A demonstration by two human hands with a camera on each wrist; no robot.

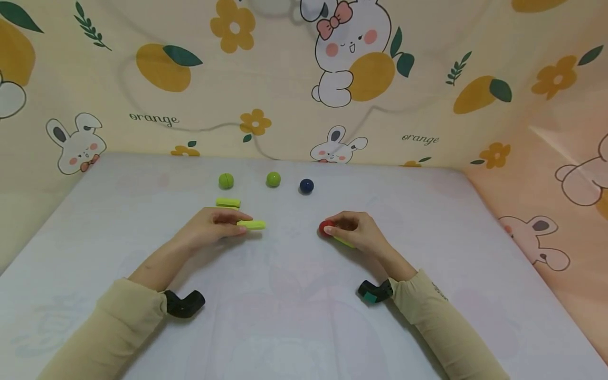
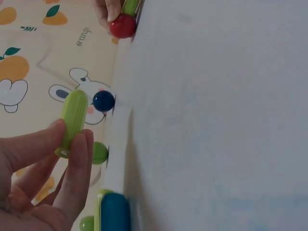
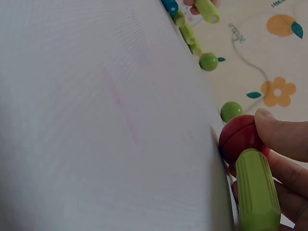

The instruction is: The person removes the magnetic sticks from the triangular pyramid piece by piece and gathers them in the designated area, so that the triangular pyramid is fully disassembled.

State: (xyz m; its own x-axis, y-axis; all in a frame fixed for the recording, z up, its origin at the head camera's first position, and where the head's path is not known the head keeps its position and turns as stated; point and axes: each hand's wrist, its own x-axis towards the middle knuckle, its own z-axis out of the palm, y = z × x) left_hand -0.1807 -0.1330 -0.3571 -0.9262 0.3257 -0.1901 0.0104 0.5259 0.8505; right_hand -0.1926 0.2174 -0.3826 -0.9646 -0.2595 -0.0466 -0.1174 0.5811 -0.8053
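Note:
Thumb and fingers of my left hand pinch a yellow-green ribbed stick, raised over the white table. In the left wrist view this stick tilts slightly, with a small hole in its near end. On the other side, my right hand holds a red ball between thumb and fingers. A second yellow-green stick meets the red ball in the right wrist view; I cannot tell whether they are joined. More yellow-green sticks lie just behind my left hand.
Two green balls and a dark blue ball sit in a loose row toward the back of the table. A blue stick shows low in the left wrist view. Behind stands a printed cloth backdrop.

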